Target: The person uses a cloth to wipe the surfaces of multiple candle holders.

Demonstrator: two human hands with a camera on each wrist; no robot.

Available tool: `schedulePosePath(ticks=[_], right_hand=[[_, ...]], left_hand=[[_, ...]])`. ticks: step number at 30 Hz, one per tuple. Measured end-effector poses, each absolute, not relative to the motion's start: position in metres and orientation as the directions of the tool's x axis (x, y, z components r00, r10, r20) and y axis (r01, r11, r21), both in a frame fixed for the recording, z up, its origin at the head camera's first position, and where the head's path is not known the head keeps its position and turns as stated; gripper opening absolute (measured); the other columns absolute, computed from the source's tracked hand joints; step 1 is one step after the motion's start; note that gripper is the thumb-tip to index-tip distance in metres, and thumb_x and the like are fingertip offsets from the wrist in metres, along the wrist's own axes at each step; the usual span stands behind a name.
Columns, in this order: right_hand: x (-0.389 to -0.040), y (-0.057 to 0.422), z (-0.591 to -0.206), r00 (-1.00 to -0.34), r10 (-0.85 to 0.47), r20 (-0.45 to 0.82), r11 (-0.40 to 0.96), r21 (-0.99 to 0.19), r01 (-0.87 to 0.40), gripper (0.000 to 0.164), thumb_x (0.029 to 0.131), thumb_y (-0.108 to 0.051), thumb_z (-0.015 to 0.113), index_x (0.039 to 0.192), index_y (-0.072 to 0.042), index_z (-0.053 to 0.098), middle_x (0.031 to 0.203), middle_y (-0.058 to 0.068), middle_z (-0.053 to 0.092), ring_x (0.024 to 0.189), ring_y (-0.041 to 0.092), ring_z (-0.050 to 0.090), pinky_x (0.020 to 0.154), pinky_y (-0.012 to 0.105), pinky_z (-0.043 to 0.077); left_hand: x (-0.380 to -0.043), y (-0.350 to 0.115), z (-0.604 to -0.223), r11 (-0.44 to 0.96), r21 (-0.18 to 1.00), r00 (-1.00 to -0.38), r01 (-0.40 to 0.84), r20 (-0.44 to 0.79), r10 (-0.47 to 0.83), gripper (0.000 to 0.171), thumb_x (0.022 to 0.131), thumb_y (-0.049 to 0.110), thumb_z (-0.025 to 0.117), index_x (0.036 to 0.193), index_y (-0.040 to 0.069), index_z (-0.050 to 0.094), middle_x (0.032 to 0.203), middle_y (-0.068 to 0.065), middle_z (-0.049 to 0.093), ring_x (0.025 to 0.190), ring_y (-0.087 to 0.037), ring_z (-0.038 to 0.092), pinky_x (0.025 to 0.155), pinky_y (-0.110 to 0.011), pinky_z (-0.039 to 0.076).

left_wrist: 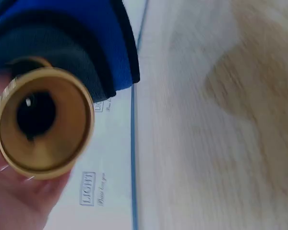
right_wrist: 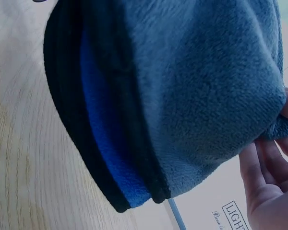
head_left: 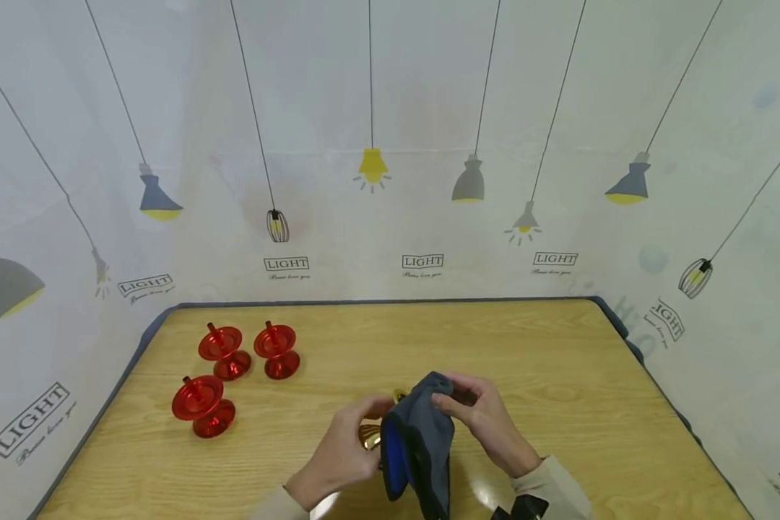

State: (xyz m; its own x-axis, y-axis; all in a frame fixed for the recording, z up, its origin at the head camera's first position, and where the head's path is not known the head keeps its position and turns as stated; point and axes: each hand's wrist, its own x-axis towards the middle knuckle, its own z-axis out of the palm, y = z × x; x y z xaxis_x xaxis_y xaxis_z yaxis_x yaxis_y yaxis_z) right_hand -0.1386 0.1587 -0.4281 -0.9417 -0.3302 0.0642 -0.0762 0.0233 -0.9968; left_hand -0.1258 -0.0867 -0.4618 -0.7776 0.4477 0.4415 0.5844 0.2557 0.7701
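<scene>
My left hand [head_left: 346, 446] grips a shiny gold candle holder [head_left: 370, 436] in front of me, over the table. In the left wrist view its round hollow base [left_wrist: 62, 149] faces the camera, while the cloth hides much of the rest. A grey-blue cloth [head_left: 429, 426] with a bright blue underside and dark edging drapes over the holder's right side and hangs down. My right hand [head_left: 484, 420] pinches the upper part of this cloth between thumb and fingers; the right wrist view shows the fuzzy fabric [right_wrist: 206, 96] hanging from those fingers.
On the left of the wooden table [head_left: 526, 339] stand three red candle holders: a back-left one [head_left: 232, 365], one to its right [head_left: 282, 365] and a nearer one [head_left: 213, 419]. A white sheet [head_left: 422, 87] printed with lamps surrounds the table's back and sides.
</scene>
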Motion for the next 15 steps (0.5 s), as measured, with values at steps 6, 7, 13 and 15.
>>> schedulePosePath(ticks=[6, 7, 13, 15], right_hand=[[-0.136, 0.157, -0.429, -0.957, -0.281, 0.074, 0.007, -0.997, -0.080, 0.040, 0.096, -0.011, 0.069, 0.128, 0.011, 0.061, 0.098, -0.007, 0.072, 0.089, 0.009, 0.067, 0.081, 0.025, 0.057], [-0.136, 0.157, -0.429, -0.956, -0.283, 0.083, 0.008, -0.996, -0.089, 0.039, 0.095, -0.011, 0.069, 0.128, 0.011, 0.062, 0.098, -0.007, 0.073, 0.089, 0.009, 0.067, 0.080, 0.025, 0.057], [-0.134, 0.161, -0.429, -0.929, -0.341, 0.146, 0.005, -0.988, -0.157, 0.036, 0.095, -0.009, 0.069, 0.125, 0.010, 0.064, 0.100, -0.006, 0.074, 0.088, 0.009, 0.068, 0.077, 0.026, 0.057], [-0.134, 0.163, -0.430, -0.908, -0.379, 0.179, -0.020, -0.982, -0.185, 0.035, 0.096, -0.007, 0.067, 0.125, 0.012, 0.063, 0.101, -0.005, 0.074, 0.087, 0.009, 0.069, 0.076, 0.026, 0.057]], left_hand=[[-0.121, -0.077, -0.462, 0.344, 0.625, -0.714, 0.701, 0.620, 0.326, 0.045, 0.072, 0.004, 0.086, 0.111, 0.011, 0.065, 0.097, 0.001, 0.071, 0.088, -0.010, 0.066, 0.075, -0.028, 0.059], [-0.120, -0.077, -0.460, 0.329, 0.655, -0.732, 0.681, 0.597, 0.328, 0.043, 0.073, 0.002, 0.085, 0.110, 0.011, 0.065, 0.097, 0.000, 0.071, 0.088, -0.010, 0.066, 0.073, -0.025, 0.060], [-0.119, -0.085, -0.452, 0.222, 0.849, -0.811, 0.480, 0.332, 0.482, 0.029, 0.084, -0.005, 0.071, 0.108, 0.010, 0.066, 0.100, -0.006, 0.072, 0.093, -0.014, 0.068, 0.080, -0.024, 0.060], [-0.121, -0.088, -0.451, 0.225, 0.877, -0.800, 0.426, 0.249, 0.545, 0.019, 0.092, 0.000, 0.067, 0.108, 0.010, 0.067, 0.101, -0.006, 0.072, 0.096, -0.013, 0.069, 0.085, -0.026, 0.059]])
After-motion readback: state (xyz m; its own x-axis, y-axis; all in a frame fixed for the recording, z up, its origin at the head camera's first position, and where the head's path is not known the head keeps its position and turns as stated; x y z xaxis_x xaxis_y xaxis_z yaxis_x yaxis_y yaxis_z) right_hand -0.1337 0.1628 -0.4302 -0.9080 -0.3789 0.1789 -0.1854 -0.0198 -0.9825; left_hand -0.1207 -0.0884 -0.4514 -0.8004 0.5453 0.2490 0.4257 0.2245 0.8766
